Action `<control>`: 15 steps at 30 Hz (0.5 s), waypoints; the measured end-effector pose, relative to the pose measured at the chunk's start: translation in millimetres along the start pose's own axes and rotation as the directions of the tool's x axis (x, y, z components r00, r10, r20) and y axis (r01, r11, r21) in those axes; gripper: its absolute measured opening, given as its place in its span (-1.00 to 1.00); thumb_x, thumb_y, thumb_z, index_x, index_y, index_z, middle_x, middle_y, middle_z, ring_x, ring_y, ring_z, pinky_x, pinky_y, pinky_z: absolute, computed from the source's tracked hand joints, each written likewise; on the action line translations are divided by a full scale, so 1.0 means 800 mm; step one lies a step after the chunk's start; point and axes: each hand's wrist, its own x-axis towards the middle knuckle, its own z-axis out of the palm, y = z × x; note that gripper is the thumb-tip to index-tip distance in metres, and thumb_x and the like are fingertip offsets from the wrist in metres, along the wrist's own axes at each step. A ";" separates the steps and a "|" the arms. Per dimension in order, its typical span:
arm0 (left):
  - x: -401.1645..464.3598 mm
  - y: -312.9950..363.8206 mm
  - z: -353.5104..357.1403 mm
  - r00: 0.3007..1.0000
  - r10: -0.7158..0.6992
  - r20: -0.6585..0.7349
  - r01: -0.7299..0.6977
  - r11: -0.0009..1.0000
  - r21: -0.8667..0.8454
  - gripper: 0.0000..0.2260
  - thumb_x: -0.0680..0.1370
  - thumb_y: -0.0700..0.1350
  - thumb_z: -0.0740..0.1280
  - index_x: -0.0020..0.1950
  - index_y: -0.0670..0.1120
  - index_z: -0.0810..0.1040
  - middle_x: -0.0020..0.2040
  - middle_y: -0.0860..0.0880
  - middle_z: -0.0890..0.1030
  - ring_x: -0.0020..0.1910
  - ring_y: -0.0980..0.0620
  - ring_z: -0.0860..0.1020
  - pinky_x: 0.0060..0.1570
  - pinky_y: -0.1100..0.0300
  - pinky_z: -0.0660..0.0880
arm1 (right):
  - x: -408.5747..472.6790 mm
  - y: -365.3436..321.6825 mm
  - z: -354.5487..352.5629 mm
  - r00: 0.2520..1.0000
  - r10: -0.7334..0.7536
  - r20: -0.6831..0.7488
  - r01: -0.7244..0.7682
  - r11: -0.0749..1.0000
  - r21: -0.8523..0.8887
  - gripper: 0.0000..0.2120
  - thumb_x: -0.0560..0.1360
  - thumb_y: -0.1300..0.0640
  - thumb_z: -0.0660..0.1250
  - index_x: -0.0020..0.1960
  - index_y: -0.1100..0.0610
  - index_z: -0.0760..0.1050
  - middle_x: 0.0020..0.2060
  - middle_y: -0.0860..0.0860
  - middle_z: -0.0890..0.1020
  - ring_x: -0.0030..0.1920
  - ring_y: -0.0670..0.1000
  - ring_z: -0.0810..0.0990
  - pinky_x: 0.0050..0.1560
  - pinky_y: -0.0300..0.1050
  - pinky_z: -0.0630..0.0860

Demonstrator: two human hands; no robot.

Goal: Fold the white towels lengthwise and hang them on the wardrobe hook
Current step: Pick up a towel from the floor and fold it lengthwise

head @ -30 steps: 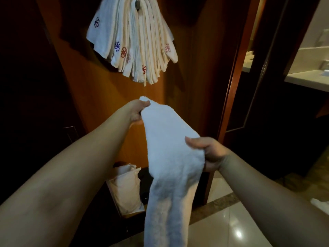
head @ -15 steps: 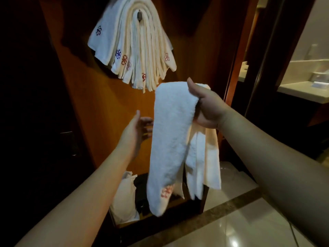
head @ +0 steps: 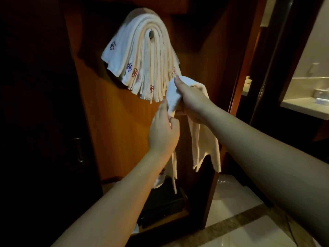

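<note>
Towel (head: 173, 94): folded over, held at its bend just below the hung towels (head: 142, 56), both ends hanging free, presumably so the loop can be lifted onto the hook (head: 151, 34). Right hand (head: 193, 102): grip clamped over the bend. Left hand (head: 163, 130): grip pinched on the near layer (apparently to keep edges aligned).

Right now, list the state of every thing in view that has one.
Folded towel: doubled over, held up below the hook, ends hanging.
Hung towels: draped over the hook, fanned out.
Hook: loaded, tip showing.
Left hand: pinching the towel's near layer.
Right hand: gripping the towel's fold.
</note>
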 end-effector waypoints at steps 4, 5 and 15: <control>-0.003 -0.012 -0.006 0.992 0.114 -0.061 -0.112 0.993 0.037 -0.56 0.66 -0.05 0.15 0.55 -0.03 0.28 0.39 -0.01 0.52 0.30 0.06 0.52 0.09 0.19 0.57 | -0.001 -0.006 -0.005 1.000 -0.006 -0.015 0.007 0.998 0.060 -0.43 0.62 -0.28 0.15 0.42 0.12 0.40 0.18 0.14 0.64 0.16 0.13 0.66 0.16 0.17 0.62; -0.001 -0.016 -0.007 0.989 0.136 -0.062 -0.130 0.987 0.099 -0.57 0.64 -0.09 0.19 0.53 -0.03 0.31 0.35 0.00 0.55 0.27 0.04 0.55 0.08 0.09 0.60 | -0.002 -0.007 -0.004 1.000 -0.002 -0.007 0.003 0.998 0.070 -0.43 0.62 -0.28 0.14 0.41 0.12 0.41 0.17 0.13 0.65 0.15 0.12 0.66 0.16 0.15 0.62; -0.006 -0.131 -0.041 0.983 -0.184 -0.027 0.176 0.876 0.449 -0.92 0.59 -0.14 0.29 -0.06 0.04 0.50 -0.31 0.09 0.50 -0.40 0.14 0.46 -0.47 0.22 0.28 | 0.009 0.001 -0.046 0.953 -0.027 -0.303 0.061 0.993 0.103 -0.68 0.63 -0.25 0.16 -0.03 -0.01 0.42 -0.11 -0.02 0.64 -0.12 -0.04 0.67 -0.28 -0.11 0.59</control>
